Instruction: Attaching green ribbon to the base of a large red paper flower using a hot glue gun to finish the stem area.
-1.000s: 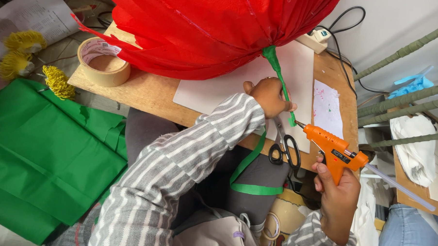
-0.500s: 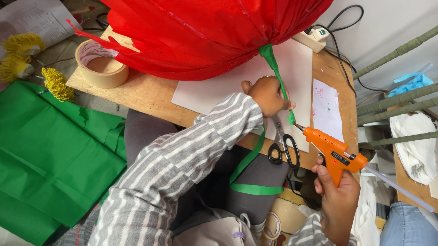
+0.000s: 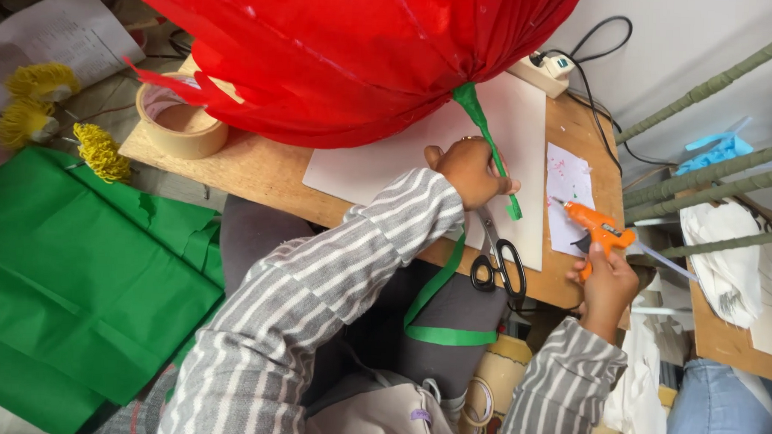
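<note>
A very large red paper flower (image 3: 349, 53) fills the top of the view, with a green wrapped stem (image 3: 485, 135) coming out of its base. My left hand (image 3: 469, 170) grips that stem over a white sheet (image 3: 388, 157) on the wooden table (image 3: 259, 174). A green ribbon (image 3: 438, 309) trails from the stem down over the table edge. My right hand (image 3: 606, 285) holds an orange glue gun (image 3: 598, 229), nozzle pointing left toward the stem. Black-handled scissors (image 3: 500, 259) lie between my two hands.
A roll of tan tape (image 3: 180, 120) sits at the table's left end. Green paper sheets (image 3: 76, 275) and yellow pompoms (image 3: 56, 111) lie on the floor at left. A power strip (image 3: 541, 73) with black cables is at the back. Green wrapped rods (image 3: 712, 177) lean at right.
My right hand has brought the glue gun up and to the left, closer to the stem. My left hand still grips the stem in the same place.
</note>
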